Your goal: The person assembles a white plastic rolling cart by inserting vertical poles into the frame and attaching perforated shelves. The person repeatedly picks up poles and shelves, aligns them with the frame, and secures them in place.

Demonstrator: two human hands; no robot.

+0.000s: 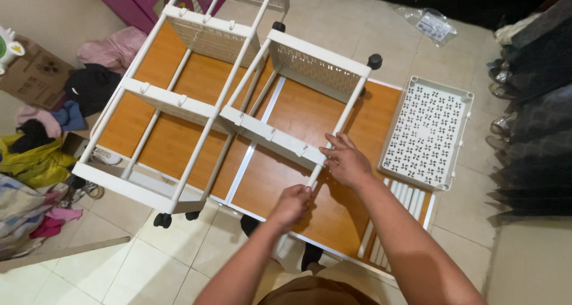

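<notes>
Two hands are on one white pole (326, 156) of the nearer rack frame (298, 111). My left hand (292, 204) is closed in a fist round the pole's lower end, and my right hand (345, 161) rests over the spot where the pole meets the frame's lower tray rail (271, 139), fingers curled and pressing on it. To seat this joint well, I judge the pole should stay in line with its socket, the right hand steadying the rail while the left pushes straight along the pole without twisting. The frame lies on its side over an orange board (286, 180) on the tiled floor (149, 269).

Counting outward: two rack frames lie side by side, the farther one (173, 102) complete with casters; I can see two dark casters (176, 218) at its near end and two more (374, 61) at the far end of mine. One loose perforated tray (426, 132) lies flat to the right, and a bundle of spare white poles (396, 215) sits just below it; their number I cannot tell. Clothes (42, 156) are heaped at the left.
</notes>
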